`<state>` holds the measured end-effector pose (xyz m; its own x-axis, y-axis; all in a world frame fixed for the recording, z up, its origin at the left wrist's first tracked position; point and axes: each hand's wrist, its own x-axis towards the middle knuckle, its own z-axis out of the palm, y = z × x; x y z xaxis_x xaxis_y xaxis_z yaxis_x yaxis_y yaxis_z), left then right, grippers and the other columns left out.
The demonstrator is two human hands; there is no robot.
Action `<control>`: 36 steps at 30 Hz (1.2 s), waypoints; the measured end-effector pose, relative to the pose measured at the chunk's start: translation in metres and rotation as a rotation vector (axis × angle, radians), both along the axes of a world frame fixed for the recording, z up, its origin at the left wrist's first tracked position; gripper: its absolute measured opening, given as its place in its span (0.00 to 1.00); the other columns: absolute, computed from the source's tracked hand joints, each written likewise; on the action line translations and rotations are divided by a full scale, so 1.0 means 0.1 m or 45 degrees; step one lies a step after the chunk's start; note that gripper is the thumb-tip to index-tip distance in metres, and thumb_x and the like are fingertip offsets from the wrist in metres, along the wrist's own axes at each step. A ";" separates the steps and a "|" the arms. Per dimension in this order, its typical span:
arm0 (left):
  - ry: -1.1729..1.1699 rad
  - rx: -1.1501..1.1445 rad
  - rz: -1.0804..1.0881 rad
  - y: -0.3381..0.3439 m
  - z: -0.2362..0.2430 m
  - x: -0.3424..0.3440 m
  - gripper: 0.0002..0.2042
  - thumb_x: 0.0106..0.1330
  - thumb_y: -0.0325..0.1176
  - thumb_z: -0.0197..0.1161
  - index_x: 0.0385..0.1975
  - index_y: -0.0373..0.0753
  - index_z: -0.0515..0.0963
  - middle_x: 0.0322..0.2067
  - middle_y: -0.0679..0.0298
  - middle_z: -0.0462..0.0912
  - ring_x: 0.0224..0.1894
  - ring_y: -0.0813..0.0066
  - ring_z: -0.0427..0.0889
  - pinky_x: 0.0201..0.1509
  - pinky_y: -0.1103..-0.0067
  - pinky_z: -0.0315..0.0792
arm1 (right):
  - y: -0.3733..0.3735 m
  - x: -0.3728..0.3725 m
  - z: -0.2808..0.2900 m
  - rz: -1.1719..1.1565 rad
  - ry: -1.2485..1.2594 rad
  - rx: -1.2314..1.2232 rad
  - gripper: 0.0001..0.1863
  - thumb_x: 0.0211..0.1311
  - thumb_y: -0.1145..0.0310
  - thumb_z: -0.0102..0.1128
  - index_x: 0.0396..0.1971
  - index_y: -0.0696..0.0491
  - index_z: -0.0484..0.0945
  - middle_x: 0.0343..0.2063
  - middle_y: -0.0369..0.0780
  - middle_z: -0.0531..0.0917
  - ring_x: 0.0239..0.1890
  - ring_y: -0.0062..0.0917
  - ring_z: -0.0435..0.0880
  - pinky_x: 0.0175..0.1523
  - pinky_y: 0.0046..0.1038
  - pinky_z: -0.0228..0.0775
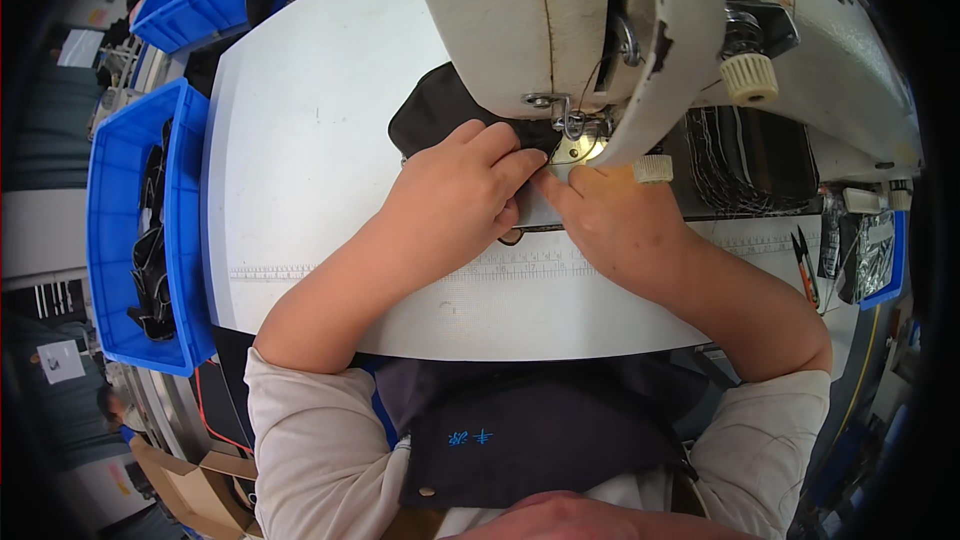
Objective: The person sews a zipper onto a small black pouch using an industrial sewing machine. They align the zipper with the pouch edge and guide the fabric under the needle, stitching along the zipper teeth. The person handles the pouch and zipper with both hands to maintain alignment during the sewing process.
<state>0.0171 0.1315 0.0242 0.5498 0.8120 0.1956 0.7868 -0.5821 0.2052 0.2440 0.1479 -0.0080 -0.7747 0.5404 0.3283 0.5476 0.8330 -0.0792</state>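
A dark fabric piece (432,110) lies on the white sewing table (310,140), reaching under the head of a cream sewing machine (560,20). My left hand (455,195) presses flat on the fabric, fingertips close to the presser foot (570,125). My right hand (610,215) rests beside it to the right, its index finger pointing toward the left fingertips at the lit needle plate (578,150). Both hands touch at the fabric edge; the part of the fabric beneath them is hidden.
A blue bin (125,240) with dark strips stands off the table's left edge; another blue bin (200,0) sits at the upper left. Thread snips (803,265) lie at the right near a small blue tray (880,260). A printed ruler strip (300,272) runs along the table.
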 end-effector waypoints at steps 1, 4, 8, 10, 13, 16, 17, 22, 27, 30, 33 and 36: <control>0.011 0.003 -0.014 0.01 0.00 0.00 0.22 0.52 0.27 0.71 0.51 0.40 0.84 0.41 0.66 0.79 0.46 0.67 0.80 0.45 0.73 0.82 | 0.00 0.00 0.01 0.004 0.023 -0.005 0.21 0.51 0.74 0.68 0.48 0.55 0.82 0.28 0.34 0.81 0.29 0.30 0.86 0.29 0.32 0.76; 0.033 0.010 -0.027 0.04 0.01 -0.01 0.22 0.53 0.27 0.70 0.52 0.40 0.86 0.41 0.67 0.79 0.46 0.68 0.80 0.45 0.73 0.82 | 0.00 0.00 0.01 0.012 0.058 -0.023 0.19 0.50 0.74 0.68 0.46 0.55 0.82 0.27 0.35 0.81 0.28 0.30 0.86 0.29 0.32 0.76; 0.000 -0.040 -0.041 0.06 -0.01 -0.02 0.23 0.53 0.27 0.70 0.53 0.40 0.87 0.41 0.67 0.80 0.46 0.67 0.81 0.45 0.73 0.82 | -0.01 0.01 -0.01 0.018 0.053 -0.029 0.19 0.51 0.74 0.68 0.46 0.56 0.81 0.27 0.35 0.81 0.27 0.30 0.86 0.29 0.32 0.76; -0.080 -0.070 -0.059 0.08 -0.04 -0.05 0.22 0.53 0.27 0.70 0.52 0.40 0.87 0.40 0.66 0.81 0.46 0.66 0.82 0.45 0.72 0.82 | -0.01 0.01 0.00 0.011 0.022 -0.011 0.19 0.51 0.73 0.68 0.46 0.56 0.81 0.28 0.35 0.82 0.29 0.30 0.86 0.29 0.32 0.76; -0.130 -0.137 -0.048 0.09 -0.02 -0.08 0.21 0.56 0.28 0.69 0.52 0.41 0.88 0.39 0.65 0.82 0.45 0.65 0.83 0.46 0.71 0.82 | -0.05 -0.01 0.03 0.010 -0.086 0.010 0.20 0.51 0.72 0.68 0.47 0.55 0.82 0.34 0.37 0.82 0.37 0.29 0.85 0.33 0.32 0.77; -0.161 -0.228 -0.071 0.12 0.03 -0.12 0.18 0.61 0.30 0.70 0.53 0.42 0.88 0.40 0.65 0.83 0.45 0.65 0.84 0.46 0.71 0.82 | -0.05 -0.03 0.09 0.024 -0.124 0.059 0.20 0.51 0.71 0.68 0.47 0.55 0.82 0.43 0.40 0.83 0.47 0.29 0.83 0.39 0.32 0.78; -0.174 -0.262 -0.088 0.13 0.04 -0.13 0.17 0.62 0.31 0.71 0.53 0.42 0.88 0.40 0.65 0.84 0.45 0.65 0.84 0.46 0.70 0.82 | -0.06 -0.03 0.03 0.010 -0.093 0.107 0.19 0.50 0.70 0.68 0.46 0.55 0.83 0.46 0.41 0.83 0.50 0.29 0.82 0.41 0.32 0.78; -0.330 -0.396 -0.129 0.18 0.02 -0.22 0.17 0.67 0.37 0.72 0.54 0.42 0.88 0.41 0.64 0.86 0.44 0.63 0.85 0.46 0.70 0.81 | -0.06 -0.05 -0.02 0.006 -0.024 0.174 0.16 0.50 0.70 0.68 0.41 0.55 0.83 0.53 0.44 0.84 0.52 0.31 0.81 0.45 0.36 0.78; -0.330 -0.437 -0.139 0.22 0.00 -0.25 0.17 0.67 0.38 0.71 0.54 0.44 0.88 0.38 0.63 0.85 0.42 0.63 0.85 0.45 0.70 0.80 | -0.07 -0.07 -0.01 0.013 -0.036 0.199 0.14 0.51 0.71 0.66 0.40 0.55 0.82 0.52 0.45 0.84 0.52 0.31 0.81 0.46 0.39 0.78; -0.327 -0.444 -0.144 0.22 0.01 -0.25 0.15 0.67 0.37 0.71 0.53 0.44 0.89 0.38 0.64 0.85 0.41 0.64 0.85 0.44 0.69 0.80 | -0.08 -0.06 0.00 -0.002 -0.062 0.197 0.14 0.51 0.70 0.66 0.40 0.56 0.82 0.52 0.45 0.85 0.52 0.31 0.81 0.47 0.38 0.78; -0.337 -0.486 -0.122 0.23 0.03 -0.25 0.14 0.66 0.36 0.71 0.50 0.43 0.89 0.37 0.64 0.85 0.39 0.64 0.85 0.42 0.70 0.80 | -0.06 -0.05 0.04 0.023 -0.056 0.193 0.15 0.52 0.71 0.65 0.41 0.57 0.82 0.52 0.45 0.85 0.52 0.29 0.81 0.41 0.32 0.80; -0.427 -0.460 -0.049 0.26 0.03 -0.23 0.11 0.65 0.34 0.72 0.46 0.42 0.90 0.35 0.65 0.85 0.36 0.63 0.85 0.39 0.71 0.79 | -0.06 -0.05 0.03 0.037 -0.053 0.163 0.16 0.53 0.71 0.65 0.43 0.58 0.82 0.52 0.45 0.84 0.49 0.27 0.83 0.32 0.26 0.78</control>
